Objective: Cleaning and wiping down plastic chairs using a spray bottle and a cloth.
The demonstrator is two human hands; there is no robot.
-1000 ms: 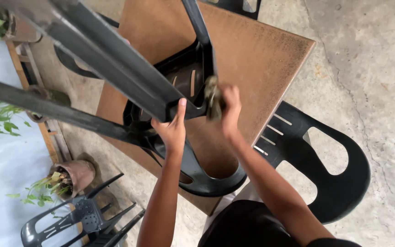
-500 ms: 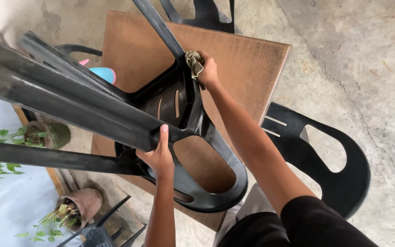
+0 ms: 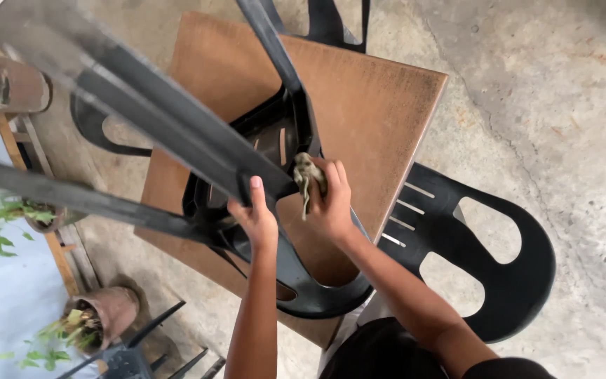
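Concrete floor point(image 3: 527, 91), brown square table point(image 3: 387, 105) under both hands: left hand point(image 3: 255, 217) clamps upturned black chair point(image 3: 275, 231) leg, right hand point(image 3: 331, 200) fisted on rag point(image 3: 306, 175) against its frame.

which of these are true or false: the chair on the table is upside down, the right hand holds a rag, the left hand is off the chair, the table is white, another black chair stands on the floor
1. The chair on the table is upside down: true.
2. The right hand holds a rag: true.
3. The left hand is off the chair: false, it grips the chair.
4. The table is white: false, it is brown.
5. Another black chair stands on the floor: true.
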